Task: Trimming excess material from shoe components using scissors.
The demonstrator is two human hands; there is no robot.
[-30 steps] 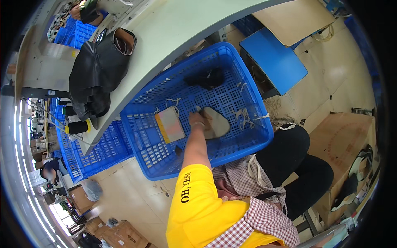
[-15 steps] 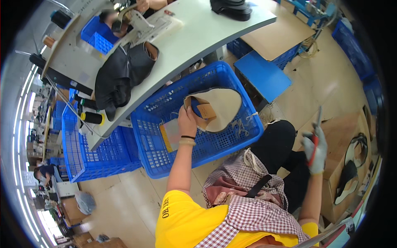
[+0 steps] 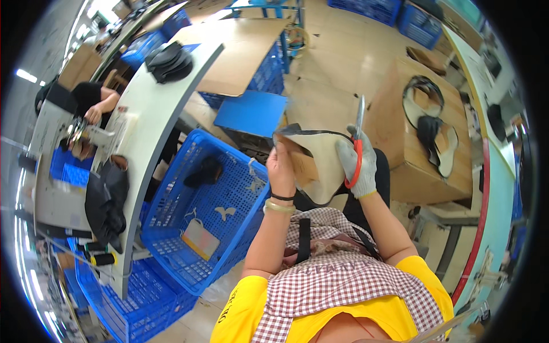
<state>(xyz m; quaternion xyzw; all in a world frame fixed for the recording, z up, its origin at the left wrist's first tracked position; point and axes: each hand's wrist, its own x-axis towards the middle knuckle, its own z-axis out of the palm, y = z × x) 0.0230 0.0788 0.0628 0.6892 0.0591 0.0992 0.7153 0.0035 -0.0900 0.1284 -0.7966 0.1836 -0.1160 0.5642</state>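
Cream material with a black edge makes up the shoe piece [image 3: 331, 155] that the bare left hand [image 3: 280, 170] grips at its left side, fingers closed on the rim next to a tan inner part [image 3: 306, 169]. The right hand [image 3: 359, 167], in a pale knitted glove, is wrapped around red-handled scissors [image 3: 358, 147], their blades pointing away from the body; its fingers meet the right edge of the shoe piece, though whether they pinch it I cannot tell. The piece is up in front of the person's lap, between the two hands — just beside the blue basket [image 3: 246, 240], not inside it. In that basket lie a dark bundle [image 3: 204, 172], pale scraps [image 3: 225, 213] and a whitish pad with a yellow border [image 3: 200, 240]. Left of the basket runs a pale tabletop [image 3: 150, 111], bearing a black leather piece [image 3: 107, 200], a dark stack [image 3: 168, 62] and a sewing machine, where a co-worker's hand [image 3: 93, 114] is near. Beyond the basket stands a blue stool [image 3: 251, 113]; to the right, a cardboard box [image 3: 383, 108] carries black-and-cream shoe parts [image 3: 448, 150].
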